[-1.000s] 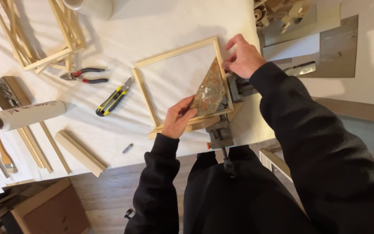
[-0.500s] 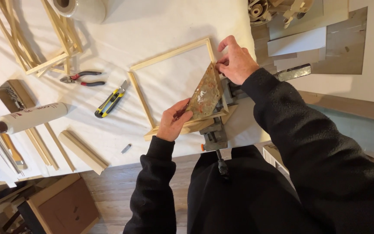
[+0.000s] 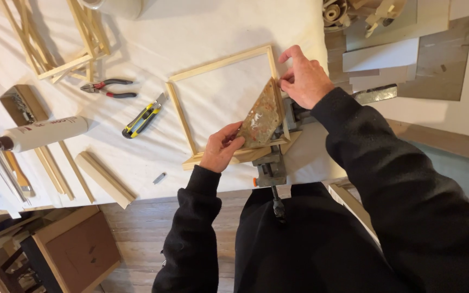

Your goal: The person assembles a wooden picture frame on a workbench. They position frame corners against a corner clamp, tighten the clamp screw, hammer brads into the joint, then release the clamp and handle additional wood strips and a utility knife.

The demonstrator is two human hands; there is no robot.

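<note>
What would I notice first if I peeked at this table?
Probably the square wooden frame on the white table, with its near right corner sitting in a metal corner clamp. The left hand and right hand press a rusty triangular plate onto that corner. Left of the frame lie a yellow-and-black utility knife and red-handled pliers.

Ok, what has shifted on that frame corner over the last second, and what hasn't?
Very little moved. The right hand has stayed pinching the frame's right rail above the clamp, fingers only slightly re-placed. The left hand still presses the rusty triangular plate onto the corner of the wooden frame. Frame, plate and clamp kept their places, as did the utility knife and pliers. Mostly the camera view shifted.
</note>
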